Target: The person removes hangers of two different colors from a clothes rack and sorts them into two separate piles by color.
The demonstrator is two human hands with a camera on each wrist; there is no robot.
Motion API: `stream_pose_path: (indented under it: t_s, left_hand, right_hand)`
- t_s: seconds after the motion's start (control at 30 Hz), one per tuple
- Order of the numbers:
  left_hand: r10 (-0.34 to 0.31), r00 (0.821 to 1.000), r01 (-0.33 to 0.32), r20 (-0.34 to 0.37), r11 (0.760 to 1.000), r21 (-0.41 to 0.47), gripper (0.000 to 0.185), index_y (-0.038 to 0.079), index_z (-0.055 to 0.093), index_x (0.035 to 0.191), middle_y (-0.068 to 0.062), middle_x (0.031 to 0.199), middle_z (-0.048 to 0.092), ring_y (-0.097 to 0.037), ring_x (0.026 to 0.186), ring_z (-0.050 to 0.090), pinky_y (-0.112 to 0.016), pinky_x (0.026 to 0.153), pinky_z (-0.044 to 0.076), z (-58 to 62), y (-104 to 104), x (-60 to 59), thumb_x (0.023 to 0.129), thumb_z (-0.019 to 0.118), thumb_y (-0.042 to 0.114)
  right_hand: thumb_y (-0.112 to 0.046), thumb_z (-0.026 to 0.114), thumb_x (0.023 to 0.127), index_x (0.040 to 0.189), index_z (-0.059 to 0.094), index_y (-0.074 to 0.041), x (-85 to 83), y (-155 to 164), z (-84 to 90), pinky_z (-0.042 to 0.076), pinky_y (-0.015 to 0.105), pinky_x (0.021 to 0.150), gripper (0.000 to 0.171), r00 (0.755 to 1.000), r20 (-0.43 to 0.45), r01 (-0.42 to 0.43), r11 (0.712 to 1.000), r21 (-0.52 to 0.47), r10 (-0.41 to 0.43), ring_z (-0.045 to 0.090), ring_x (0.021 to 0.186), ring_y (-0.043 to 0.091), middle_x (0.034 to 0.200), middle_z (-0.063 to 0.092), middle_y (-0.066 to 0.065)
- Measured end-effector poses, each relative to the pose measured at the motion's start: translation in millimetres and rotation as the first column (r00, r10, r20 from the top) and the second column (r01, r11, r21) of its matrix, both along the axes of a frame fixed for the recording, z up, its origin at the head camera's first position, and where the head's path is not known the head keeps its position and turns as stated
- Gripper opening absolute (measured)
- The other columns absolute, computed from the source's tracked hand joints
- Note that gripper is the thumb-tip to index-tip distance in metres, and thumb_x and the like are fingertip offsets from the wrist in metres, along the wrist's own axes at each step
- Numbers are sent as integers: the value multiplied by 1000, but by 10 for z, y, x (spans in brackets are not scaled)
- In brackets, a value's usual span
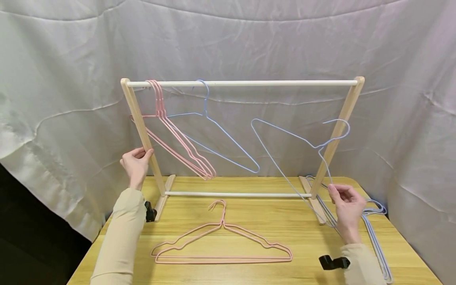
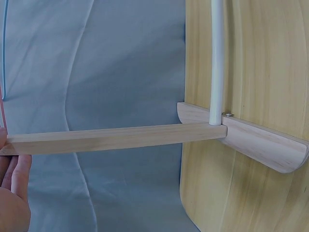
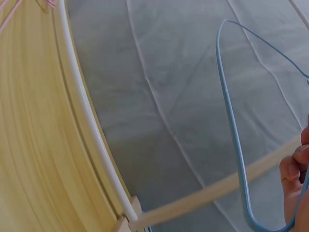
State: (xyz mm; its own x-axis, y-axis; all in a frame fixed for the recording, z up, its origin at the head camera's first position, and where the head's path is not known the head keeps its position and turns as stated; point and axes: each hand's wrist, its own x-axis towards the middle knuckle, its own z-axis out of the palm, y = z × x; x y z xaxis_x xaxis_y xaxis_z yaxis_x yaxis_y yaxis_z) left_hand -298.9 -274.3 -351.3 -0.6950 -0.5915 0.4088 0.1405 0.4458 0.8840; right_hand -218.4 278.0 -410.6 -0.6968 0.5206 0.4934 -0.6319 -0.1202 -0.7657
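The left hand (image 1: 136, 161) grips the slanted left leg (image 1: 142, 134) of the wooden rack (image 1: 350, 103), fingers curled round the wood, bracing the frame; the left wrist view confirms fingertips (image 2: 12, 166) pressed against that leg above its foot. On the white top rail (image 1: 242, 83), close to the left end, hang several pink hangers (image 1: 178, 146) bunched together, and just beside them one blue hanger (image 1: 217, 136); these appear to be finished. Flat on the wooden table (image 1: 249, 221), in front of the lower rail (image 1: 235, 194), lie two stacked pink hangers (image 1: 221, 247), not yet hung. Further right, a blue wire hanger (image 1: 285, 146) is held in the air, tilted, its hook pointing toward the right leg and well below the top rail; the right hand (image 1: 345, 208) pinches its wire between thumb and fingers. More blue hangers (image 1: 375, 233) lie in a pile on the table beside the right foot of the rack, near the table's right edge. Judged from this layout, the work is under halfway done. Most of the top rail from the hung blue hanger to the right end is bare, giving ample room for placement. The held hanger sits close to the right leg, so it is likely to need a lift clear of that leg before its hook can pass over the rail. The draped cloth backdrop (image 1: 71, 79) hangs close behind the rack.
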Motion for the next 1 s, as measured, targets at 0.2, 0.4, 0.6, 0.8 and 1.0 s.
stream_pose_path:
  t_s: [0.2,0.4,0.6,0.8,1.0]
  left_hand:
    - [-4,1000,4,-3,1000,5,30,-2,76,112,-22,109,75,20,65,52,-3,67,42,-5,1,-2,89,77,18]
    - [-5,1000,5,-2,1000,-2,30,-2,76,112,-22,109,75,20,65,52,-4,68,42,-1,5,3,90,77,19]
    - [-8,1000,8,6,1000,3,31,-1,76,112,-22,110,75,22,64,51,-5,70,41,0,8,12,90,77,21]
    - [-10,1000,10,13,1000,9,30,-1,76,111,-22,109,75,21,65,51,-6,72,41,4,9,15,90,77,21]
    - [-4,1000,4,21,1000,9,29,0,76,111,-22,109,75,18,68,50,-8,78,40,14,12,11,89,77,19]
  right_hand:
    - [12,74,82,80,71,9,63,162,-21,46,13,51,5,998,-70,3,998,-56,-7,61,54,6,69,74,3]
    - [16,72,81,81,69,14,108,315,-72,48,15,51,4,992,-127,-16,993,-119,1,63,54,9,69,74,6]
    - [23,67,81,80,67,17,140,417,-127,50,17,50,5,981,-193,-72,973,-218,29,64,53,14,69,74,13]
    - [29,59,81,80,65,20,178,490,-169,54,21,50,11,966,-253,-138,933,-333,53,66,52,19,70,73,19]
    - [28,58,83,79,63,21,207,564,-206,48,21,42,10,961,-275,-123,907,-403,8,62,46,21,67,71,22]
